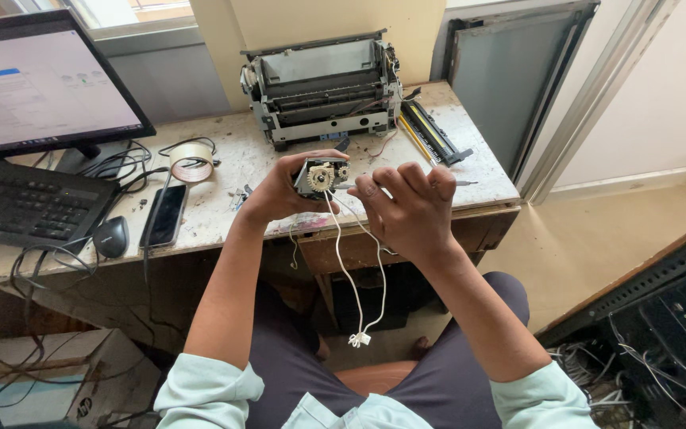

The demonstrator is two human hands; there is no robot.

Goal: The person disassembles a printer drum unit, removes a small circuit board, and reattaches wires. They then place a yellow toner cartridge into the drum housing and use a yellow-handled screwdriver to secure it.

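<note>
A small dark motor unit (pixel 320 176) with pale gears sat mid-frame, upright; its thin white wires (pixel 352 278) dangled below to a connector.

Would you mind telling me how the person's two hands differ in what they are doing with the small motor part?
The left hand wraps around the small geared motor part, carrying it; the right hand only meets it from the side with a thin tool whose tip shows by the fingers. The left hand shows its thumb side, the right its knuckles. Both hover over the desk edge, with white wires dangling below.
</note>
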